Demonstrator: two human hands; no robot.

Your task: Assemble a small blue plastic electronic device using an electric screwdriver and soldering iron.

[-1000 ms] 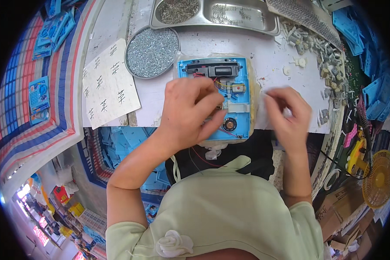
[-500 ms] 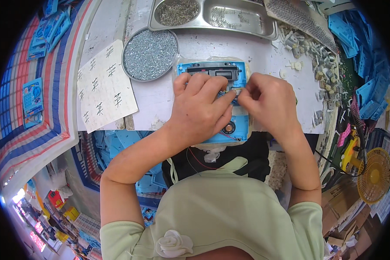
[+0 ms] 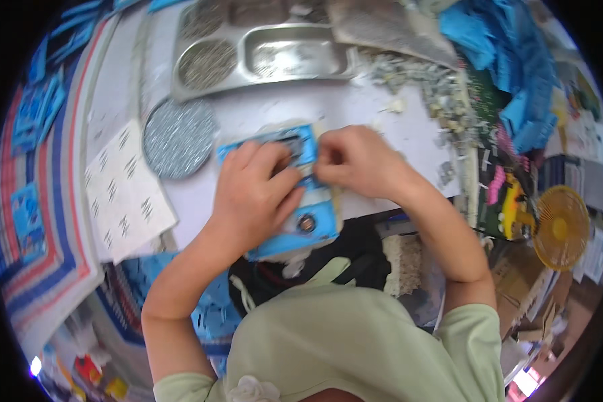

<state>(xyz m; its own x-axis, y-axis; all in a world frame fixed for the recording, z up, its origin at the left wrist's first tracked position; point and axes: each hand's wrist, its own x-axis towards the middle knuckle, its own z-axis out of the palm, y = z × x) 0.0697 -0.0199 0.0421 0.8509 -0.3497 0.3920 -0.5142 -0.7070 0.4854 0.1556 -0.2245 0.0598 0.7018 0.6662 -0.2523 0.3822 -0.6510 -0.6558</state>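
Observation:
A blue plastic device housing [image 3: 318, 224] lies open-side up on a white table [image 3: 301, 107], with a dark slot near its far end and a round black part near its near end. My left hand [image 3: 254, 194] lies flat on the housing and presses it down. My right hand [image 3: 355, 161] has its fingers pinched together over the housing's upper right edge; whatever small piece it may hold is hidden by the fingers.
A round tin of small silvery parts [image 3: 179, 137] and a printed white sheet [image 3: 124, 191] sit to the left. A steel compartment tray [image 3: 261, 57] stands at the back. Loose grey pieces [image 3: 435, 87] and blue housings [image 3: 509, 74] pile at the right, beside a yellow fan [image 3: 561, 226].
My right hand came in from the right to meet the left over the housing. The view has tilted and shifted, so the housing now sits lower and slanted.

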